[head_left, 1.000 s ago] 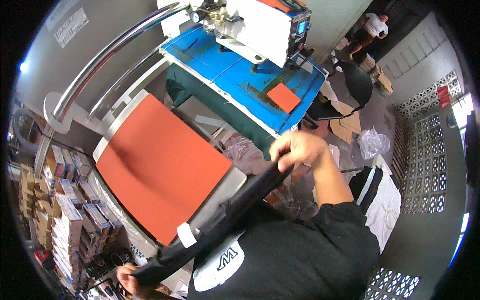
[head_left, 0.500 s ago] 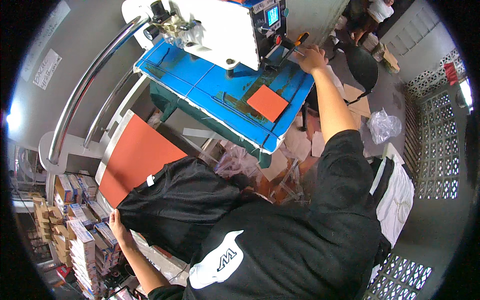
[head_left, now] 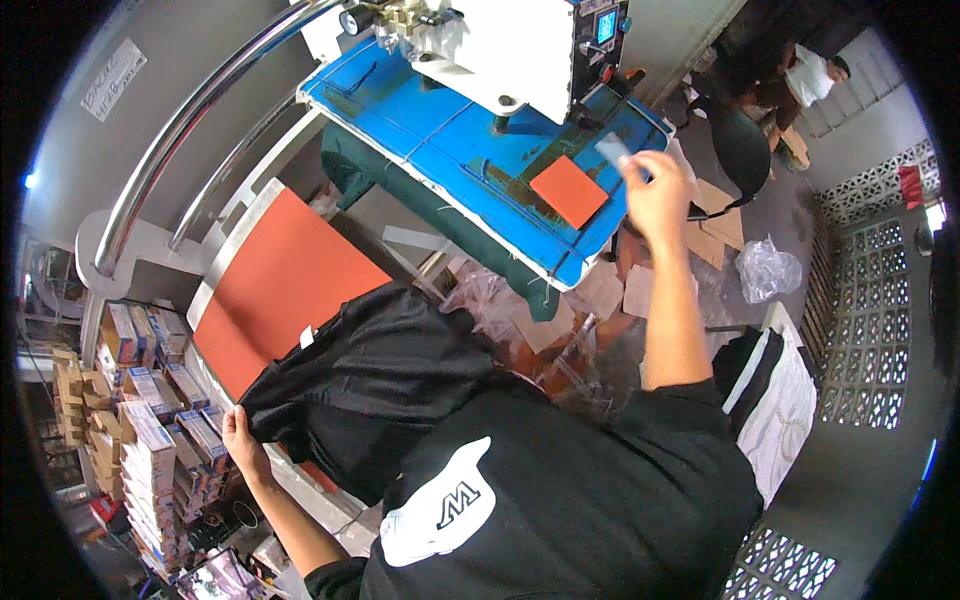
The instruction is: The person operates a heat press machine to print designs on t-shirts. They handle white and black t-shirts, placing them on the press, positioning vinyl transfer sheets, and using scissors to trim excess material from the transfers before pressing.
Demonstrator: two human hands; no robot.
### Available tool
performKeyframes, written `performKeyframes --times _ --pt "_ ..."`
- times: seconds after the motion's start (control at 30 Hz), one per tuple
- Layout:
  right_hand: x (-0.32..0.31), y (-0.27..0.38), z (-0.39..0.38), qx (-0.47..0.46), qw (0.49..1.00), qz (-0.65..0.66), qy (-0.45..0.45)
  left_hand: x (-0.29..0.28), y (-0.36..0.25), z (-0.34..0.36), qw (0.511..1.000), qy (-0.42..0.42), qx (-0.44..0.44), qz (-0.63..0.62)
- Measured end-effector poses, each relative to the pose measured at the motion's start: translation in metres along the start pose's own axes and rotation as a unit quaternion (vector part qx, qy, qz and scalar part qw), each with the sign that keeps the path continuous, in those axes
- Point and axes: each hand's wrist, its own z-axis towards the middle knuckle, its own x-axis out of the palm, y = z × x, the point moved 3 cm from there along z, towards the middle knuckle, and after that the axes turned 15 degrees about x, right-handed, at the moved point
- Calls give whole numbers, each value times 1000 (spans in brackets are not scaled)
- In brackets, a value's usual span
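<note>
At the left, my left hand (head_left: 243,445) pinches the edge of a black shirt (head_left: 390,350). The shirt drapes over the near end of a flat orange pad (head_left: 285,285), and its small white neck tag (head_left: 307,338) shows on top. My right hand (head_left: 658,195) is raised at the right end of a blue-covered table (head_left: 440,145), fingers pinched on a small whitish, see-through slip (head_left: 612,150). Just left of that hand, a small orange square pad (head_left: 570,192) lies on the blue cover.
Above the blue table stands a white press machine (head_left: 490,60) with a small lit screen (head_left: 606,25). A curved chrome bar (head_left: 165,165) rises at left. Stacked boxes (head_left: 150,450) fill the lower left. Cardboard and clear plastic (head_left: 768,270) litter the floor; another person (head_left: 808,75) is far right.
My right hand has drawn back from the table's far right corner toward me, now carrying the whitish slip. My left hand keeps hold of the shirt, whose folds have shifted. The view has turned slightly.
</note>
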Motion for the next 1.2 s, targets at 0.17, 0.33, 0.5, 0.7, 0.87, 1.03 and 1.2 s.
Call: performKeyframes --times 0.17,0.33,0.5,0.7,0.87,1.03,1.2 --pt "16 55 -61 -19 983 -173 65 -10 0 -8 1000 -7 8 -15" --pt "8 58 -73 -21 992 -114 49 -19 2 -11 999 -1 31 29" --pt "28 54 -99 -53 961 -232 139 -24 5 -18 999 -1 31 19" --pt "19 69 -79 -40 972 -191 134 -23 1 -27 998 -4 42 44" --pt "56 144 -126 -165 968 111 151 3 -42 -39 990 11 111 86" --pt "115 218 -261 -335 870 67 355 43 -152 -59 936 182 298 47" --pt "116 219 -240 -266 663 62 697 9 -200 -101 939 95 289 163"
